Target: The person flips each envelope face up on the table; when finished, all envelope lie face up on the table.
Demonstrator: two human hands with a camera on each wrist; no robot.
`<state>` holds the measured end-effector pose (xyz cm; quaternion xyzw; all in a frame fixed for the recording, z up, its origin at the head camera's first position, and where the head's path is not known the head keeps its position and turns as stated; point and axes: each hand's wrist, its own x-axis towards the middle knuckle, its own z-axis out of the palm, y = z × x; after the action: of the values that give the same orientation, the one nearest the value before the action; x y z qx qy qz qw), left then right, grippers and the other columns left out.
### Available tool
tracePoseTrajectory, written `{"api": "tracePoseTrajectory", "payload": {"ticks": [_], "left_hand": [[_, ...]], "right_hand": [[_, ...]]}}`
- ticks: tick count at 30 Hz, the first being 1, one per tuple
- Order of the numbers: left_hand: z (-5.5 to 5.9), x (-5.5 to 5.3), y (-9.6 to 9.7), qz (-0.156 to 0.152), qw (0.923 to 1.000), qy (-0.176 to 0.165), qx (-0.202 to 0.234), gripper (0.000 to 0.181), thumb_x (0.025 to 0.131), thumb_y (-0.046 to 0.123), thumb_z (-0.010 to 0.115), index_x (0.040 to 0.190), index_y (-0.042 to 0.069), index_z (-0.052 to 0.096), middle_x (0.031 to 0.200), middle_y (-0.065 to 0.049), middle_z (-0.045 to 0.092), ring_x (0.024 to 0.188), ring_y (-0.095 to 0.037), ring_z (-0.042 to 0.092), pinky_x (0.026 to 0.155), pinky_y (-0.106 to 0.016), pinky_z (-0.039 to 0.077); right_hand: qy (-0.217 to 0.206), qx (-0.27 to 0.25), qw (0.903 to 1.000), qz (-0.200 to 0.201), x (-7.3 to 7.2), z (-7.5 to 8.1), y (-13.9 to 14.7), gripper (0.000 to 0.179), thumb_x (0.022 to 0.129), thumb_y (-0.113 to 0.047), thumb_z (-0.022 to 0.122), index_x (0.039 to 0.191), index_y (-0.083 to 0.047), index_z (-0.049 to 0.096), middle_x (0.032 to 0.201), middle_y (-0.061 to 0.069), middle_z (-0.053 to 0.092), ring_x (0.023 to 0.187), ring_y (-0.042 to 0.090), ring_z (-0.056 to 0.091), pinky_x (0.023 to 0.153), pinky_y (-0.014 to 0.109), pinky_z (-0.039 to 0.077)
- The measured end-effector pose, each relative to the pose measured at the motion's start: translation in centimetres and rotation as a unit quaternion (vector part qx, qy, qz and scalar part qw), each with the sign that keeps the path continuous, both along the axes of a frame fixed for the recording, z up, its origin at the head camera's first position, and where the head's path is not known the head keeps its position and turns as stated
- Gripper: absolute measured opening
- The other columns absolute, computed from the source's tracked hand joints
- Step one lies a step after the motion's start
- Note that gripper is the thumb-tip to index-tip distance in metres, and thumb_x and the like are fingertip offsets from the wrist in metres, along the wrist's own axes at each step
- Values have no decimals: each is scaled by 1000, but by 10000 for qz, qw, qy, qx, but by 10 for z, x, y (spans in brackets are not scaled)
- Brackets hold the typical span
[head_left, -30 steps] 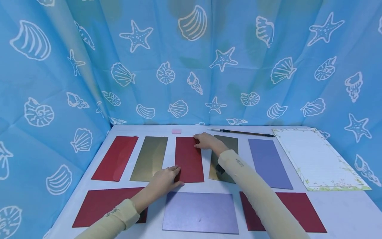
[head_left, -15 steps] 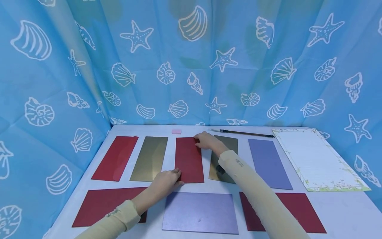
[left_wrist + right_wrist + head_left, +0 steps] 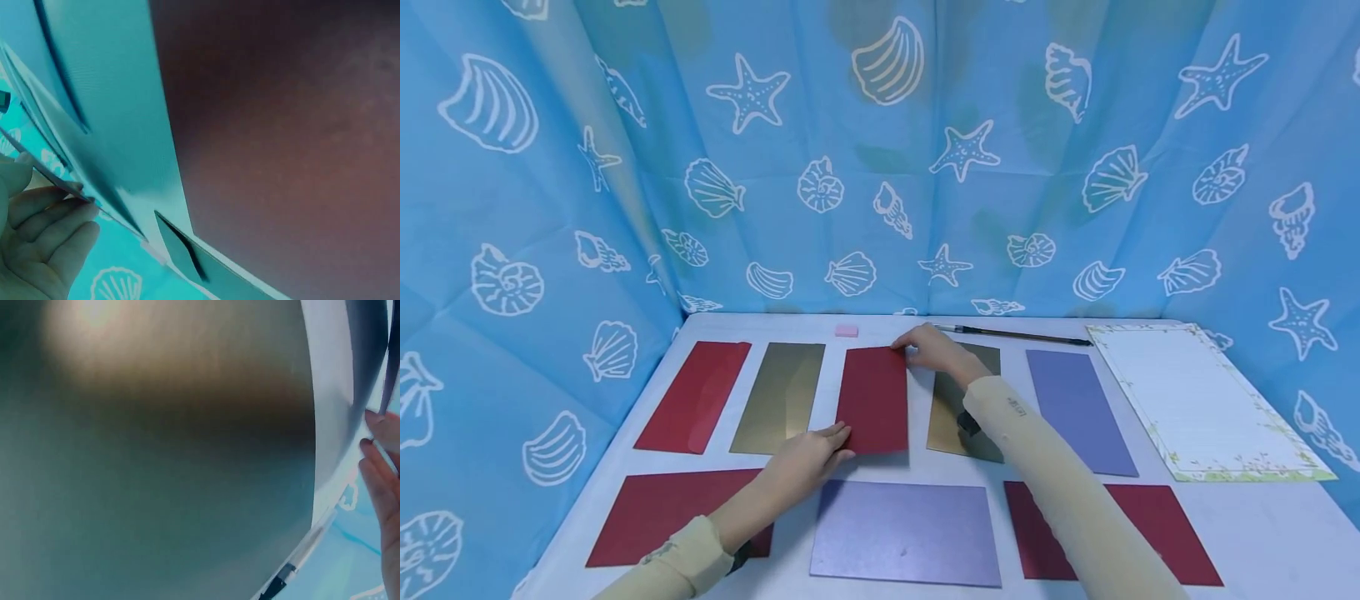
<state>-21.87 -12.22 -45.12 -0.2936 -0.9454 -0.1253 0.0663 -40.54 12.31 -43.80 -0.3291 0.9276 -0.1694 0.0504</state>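
Note:
Both hands hold a red envelope (image 3: 876,408) in the middle of the back row, tilted and raised off the white table, with a shadow under its near edge. My left hand (image 3: 805,462) pinches its left edge near the lower corner. In the left wrist view the left hand's (image 3: 50,237) thumb lies on one side of the thin edge and its fingers on the other. At the far right corner my right hand (image 3: 934,350) grips it between thumb and fingers. The right wrist view has this hand (image 3: 384,481) at the right border, partly cut off.
Beside it lie gold envelopes (image 3: 786,392), a red one (image 3: 688,400) and a lilac one (image 3: 1078,408). A lilac envelope (image 3: 906,533) lies between red ones in front. Behind are a pink block (image 3: 847,331) and a brush (image 3: 1030,336); bordered paper (image 3: 1206,400) is at right.
The middle red envelope has come up off the table and tilted, its near edge now lifted. Both hands have risen slightly with it.

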Motion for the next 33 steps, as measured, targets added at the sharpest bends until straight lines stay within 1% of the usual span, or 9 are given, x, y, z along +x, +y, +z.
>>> {"api": "tracePoseTrajectory", "payload": {"ticks": [4, 10, 14, 17, 19, 21, 24, 28, 33], "left_hand": [[1, 3, -3, -21, 9995, 171, 255, 39, 90, 21, 69, 120, -3, 65, 119, -16, 65, 105, -30, 65, 79, -35, 55], [-5, 8, -6, 29, 9994, 103, 321, 38, 88, 16, 71, 120, -4, 65, 117, -17, 66, 103, -30, 65, 78, -34, 55], [-4, 11, -5, 247, 9991, 114, 313, 48, 86, 28, 74, 122, -2, 65, 116, -16, 67, 98, -27, 68, 74, -29, 57], [5, 9, 0, 487, 9966, 39, 666, 59, 83, 38, 75, 125, -1, 63, 83, -11, 72, 65, -20, 68, 55, -20, 53], [12, 8, 4, 610, 9936, -7, 952, 60, 83, 40, 75, 126, -1, 62, 57, -2, 59, 43, -12, 53, 42, -17, 42], [19, 7, 7, 654, 9916, 4, 1112, 56, 84, 35, 75, 125, -2, 63, 44, 6, 39, 33, -8, 32, 36, -17, 30], [25, 9, 8, 709, 9907, 66, 1157, 49, 84, 27, 75, 123, -1, 65, 42, 10, 32, 33, -5, 24, 35, -17, 24], [29, 13, 7, 796, 9889, 136, 1243, 41, 85, 23, 74, 119, 1, 68, 43, 10, 34, 33, -5, 24, 35, -18, 25], [33, 11, 3, 891, 9872, 349, 1279, 31, 85, 19, 75, 109, 0, 73, 52, 0, 54, 36, -5, 26, 37, -17, 26]], "right_hand": [[263, -132, 9993, 215, -4, 6, 4, 29, 91, -3, 64, 120, -5, 69, 123, 9, 65, 116, 24, 59, 95, 36, 49], [519, -335, 9971, 456, -5, 20, 0, 26, 92, -7, 65, 118, -7, 70, 122, 9, 66, 114, 24, 60, 91, 34, 51], [665, -301, 9946, 738, -4, 30, -5, 24, 92, -9, 65, 116, -5, 71, 117, 10, 68, 110, 23, 63, 91, 34, 51], [795, -388, 9914, 969, -4, 36, -9, 22, 92, -8, 65, 113, -2, 71, 112, 11, 69, 105, 23, 65, 90, 34, 52], [883, -488, 9890, 1084, -4, 40, -10, 21, 92, -6, 65, 111, -1, 71, 109, 12, 70, 102, 25, 66, 88, 35, 52], [941, -523, 9879, 1120, -4, 44, -12, 19, 91, -5, 65, 109, 0, 72, 106, 12, 71, 100, 26, 66, 87, 36, 53], [946, -493, 9877, 1144, -4, 48, -14, 18, 92, -5, 64, 107, 0, 72, 104, 13, 71, 98, 29, 67, 85, 37, 54], [885, -440, 9879, 1193, -4, 53, -18, 18, 92, -5, 63, 107, 1, 72, 104, 14, 71, 97, 29, 67, 84, 40, 54], [881, -490, 9877, 1193, -2, 55, -24, 18, 93, -6, 63, 107, -1, 72, 104, 13, 71, 98, 28, 67, 84, 40, 54]]}}
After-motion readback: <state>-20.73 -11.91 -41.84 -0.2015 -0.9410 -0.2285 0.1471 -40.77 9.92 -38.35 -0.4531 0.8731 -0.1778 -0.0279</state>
